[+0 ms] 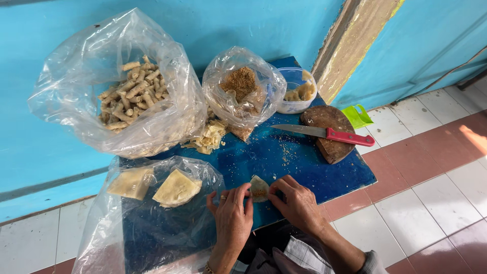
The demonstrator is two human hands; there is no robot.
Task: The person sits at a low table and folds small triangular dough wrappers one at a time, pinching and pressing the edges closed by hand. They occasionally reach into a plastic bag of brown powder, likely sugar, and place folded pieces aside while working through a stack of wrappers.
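Head cam looking down: left hand and right hand both have their grip pinched on a small filled wrapper at the near edge of the blue desk. Big bag of rolled pieces sits far left, a crumb bag beside it, and a red-handled knife lies on the round wooden board.
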